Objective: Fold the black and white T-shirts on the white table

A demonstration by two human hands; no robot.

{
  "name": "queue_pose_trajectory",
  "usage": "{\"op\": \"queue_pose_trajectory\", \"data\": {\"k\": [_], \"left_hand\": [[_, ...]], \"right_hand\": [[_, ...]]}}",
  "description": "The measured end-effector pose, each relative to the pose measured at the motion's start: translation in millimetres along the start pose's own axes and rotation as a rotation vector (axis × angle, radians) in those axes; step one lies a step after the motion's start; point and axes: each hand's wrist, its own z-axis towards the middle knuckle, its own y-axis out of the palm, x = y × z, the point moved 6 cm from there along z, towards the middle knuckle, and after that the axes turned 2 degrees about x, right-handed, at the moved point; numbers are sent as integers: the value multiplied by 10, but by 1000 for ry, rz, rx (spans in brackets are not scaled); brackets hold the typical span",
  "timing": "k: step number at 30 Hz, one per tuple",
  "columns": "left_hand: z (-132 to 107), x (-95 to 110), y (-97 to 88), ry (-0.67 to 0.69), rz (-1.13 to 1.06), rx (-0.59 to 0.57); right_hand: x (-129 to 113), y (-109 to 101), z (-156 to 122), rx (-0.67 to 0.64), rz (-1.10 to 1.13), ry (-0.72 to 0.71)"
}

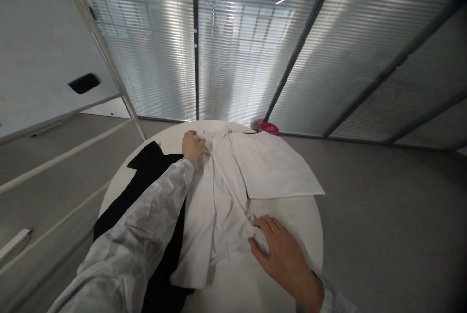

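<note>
A white garment lies wrinkled across the middle of a round white table; its exact kind I cannot make out. At its far left corner, my left hand is closed with fingers curled on the cloth. My right hand rests on the garment's near right edge, thumb and fingers apart. Right of the wrinkled part, a smooth white cloth panel with a thin dark edge reaches past the table's rim. Beneath my left arm lies a black garment, partly hidden by the sleeve.
Behind the table's far edge a pink basket shows. White metal rails stand at the left, below a pale panel with a dark oval recess. A ribbed translucent partition with dark posts rises beyond the table.
</note>
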Motion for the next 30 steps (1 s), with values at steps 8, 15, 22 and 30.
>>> {"op": "queue_pose_trajectory", "data": {"k": [8, 15, 22, 30], "left_hand": [[-864, 769, 328, 721, 79, -767], [-1658, 1160, -154, 1053, -62, -967], [-2030, 1048, -245, 1282, 46, -873], [-1704, 863, -137, 774, 22, -885]], "right_hand": [[-164, -211, -85, 158, 33, -153], [-478, -244, 13, 110, 310, -258], [-104, -15, 115, 0, 453, -70], [-160, -20, 119, -13, 142, -128]]}}
